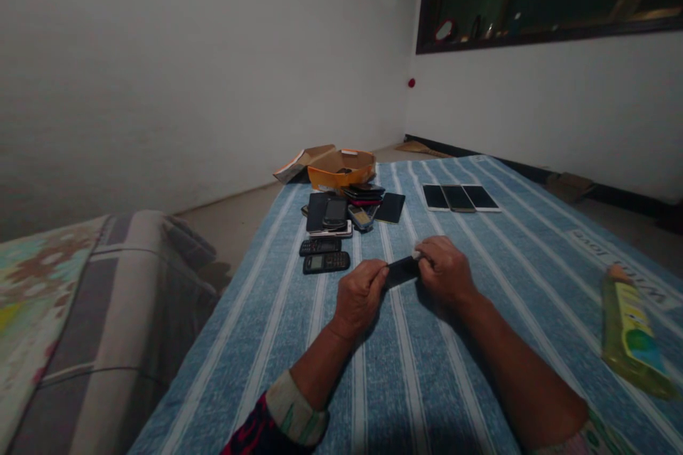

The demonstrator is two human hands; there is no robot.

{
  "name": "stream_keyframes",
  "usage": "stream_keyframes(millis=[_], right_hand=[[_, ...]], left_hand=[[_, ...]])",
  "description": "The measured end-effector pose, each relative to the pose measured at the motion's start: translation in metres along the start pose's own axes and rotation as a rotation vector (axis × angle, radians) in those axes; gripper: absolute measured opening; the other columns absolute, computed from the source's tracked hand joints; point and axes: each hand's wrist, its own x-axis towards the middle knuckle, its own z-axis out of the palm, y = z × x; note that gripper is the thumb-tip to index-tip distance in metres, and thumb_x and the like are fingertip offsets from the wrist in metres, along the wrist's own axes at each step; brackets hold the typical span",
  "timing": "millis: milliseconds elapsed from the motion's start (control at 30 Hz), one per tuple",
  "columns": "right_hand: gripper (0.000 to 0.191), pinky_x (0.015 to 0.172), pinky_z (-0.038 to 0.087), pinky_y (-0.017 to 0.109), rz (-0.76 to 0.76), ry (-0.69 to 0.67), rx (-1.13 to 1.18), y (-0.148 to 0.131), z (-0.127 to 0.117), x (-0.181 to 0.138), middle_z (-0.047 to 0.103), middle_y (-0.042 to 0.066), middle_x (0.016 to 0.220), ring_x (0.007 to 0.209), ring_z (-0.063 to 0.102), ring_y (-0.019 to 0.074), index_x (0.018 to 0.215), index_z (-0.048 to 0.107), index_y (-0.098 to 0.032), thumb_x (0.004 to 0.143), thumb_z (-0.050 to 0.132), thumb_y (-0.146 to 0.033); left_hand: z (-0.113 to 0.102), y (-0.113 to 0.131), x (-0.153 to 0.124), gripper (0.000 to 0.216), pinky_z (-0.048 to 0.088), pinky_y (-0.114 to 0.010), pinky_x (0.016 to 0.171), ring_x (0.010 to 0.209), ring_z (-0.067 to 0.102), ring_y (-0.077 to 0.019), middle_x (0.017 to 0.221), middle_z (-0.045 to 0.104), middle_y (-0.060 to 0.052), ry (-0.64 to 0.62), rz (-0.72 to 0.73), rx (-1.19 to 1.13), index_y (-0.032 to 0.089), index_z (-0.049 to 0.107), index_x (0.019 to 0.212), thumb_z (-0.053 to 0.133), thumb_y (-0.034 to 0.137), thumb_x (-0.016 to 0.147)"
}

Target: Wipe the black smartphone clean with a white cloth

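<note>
Between my two hands is a dark smartphone, held above the striped cloth and slightly tilted. My left hand pinches its left end. At the other end, my right hand grips the phone, with something small and whitish at the fingertips that I cannot make out. Left of the hands lie two black keypad phones, one behind the other. Behind them is a pile of several phones, some overlapping. Farther right, three smartphones lie side by side with dark screens facing up.
An open orange cardboard box stands at the far end of the blue striped tablecloth. A bottle of yellow-green liquid lies at the right. On the left is a cloth-covered surface, lower than the wall behind it.
</note>
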Motion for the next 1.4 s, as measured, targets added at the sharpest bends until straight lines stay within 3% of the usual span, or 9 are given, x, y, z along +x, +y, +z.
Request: stream_keyframes(millis=[167, 433, 567, 1167, 1400], right_hand=[[0.023, 0.074, 0.046, 0.033, 0.037, 0.016, -0.041, 0.004, -0.002, 0.000, 0.061, 0.006, 0.076, 0.081, 0.056, 0.0225, 0.076, 0.063, -0.020, 0.072, 0.047, -0.005], [0.026, 0.075, 0.048, 0.034, -0.136, -0.018, 0.068, -0.037, 0.011, 0.000, 0.062, 0.008, 0.082, 0.084, 0.056, 0.0229, 0.086, 0.065, -0.018, 0.075, 0.045, -0.004], [0.026, 0.074, 0.048, 0.035, -0.144, -0.044, 0.091, -0.044, 0.014, 0.000, 0.062, 0.008, 0.082, 0.084, 0.055, 0.0231, 0.086, 0.065, -0.018, 0.076, 0.046, -0.004], [0.023, 0.074, 0.046, 0.033, 0.070, 0.022, -0.035, 0.010, -0.001, 0.001, 0.063, 0.006, 0.077, 0.080, 0.057, 0.0223, 0.076, 0.064, -0.019, 0.071, 0.047, -0.006], [0.023, 0.074, 0.046, 0.033, 0.039, 0.048, -0.072, 0.010, 0.001, -0.001, 0.061, 0.006, 0.075, 0.079, 0.055, 0.0222, 0.076, 0.063, -0.020, 0.071, 0.046, -0.006]], left_hand=[[-0.001, 0.001, 0.001, 0.023, 0.054, -0.028, 0.072, 0.078, 0.068, -0.0176, 0.084, 0.071, -0.006, -0.008, -0.005, 0.008, 0.017, 0.067, 0.093, 0.046, 0.025, 0.096], [0.000, 0.002, 0.001, 0.024, 0.054, -0.028, 0.072, 0.077, 0.068, -0.0182, 0.083, 0.072, -0.006, -0.010, -0.036, -0.013, 0.017, 0.067, 0.092, 0.045, 0.024, 0.096], [-0.001, 0.003, 0.001, 0.023, 0.054, -0.027, 0.072, 0.077, 0.068, -0.0173, 0.084, 0.072, -0.005, -0.024, -0.043, -0.014, 0.018, 0.068, 0.093, 0.045, 0.024, 0.095], [-0.001, -0.001, 0.000, 0.023, 0.055, -0.028, 0.070, 0.077, 0.069, -0.0186, 0.082, 0.071, -0.006, 0.000, -0.015, -0.015, 0.017, 0.068, 0.091, 0.047, 0.024, 0.095], [0.000, -0.003, 0.000, 0.025, 0.054, -0.028, 0.070, 0.077, 0.069, -0.0189, 0.082, 0.071, -0.007, -0.007, -0.003, 0.001, 0.016, 0.067, 0.091, 0.045, 0.025, 0.096]])
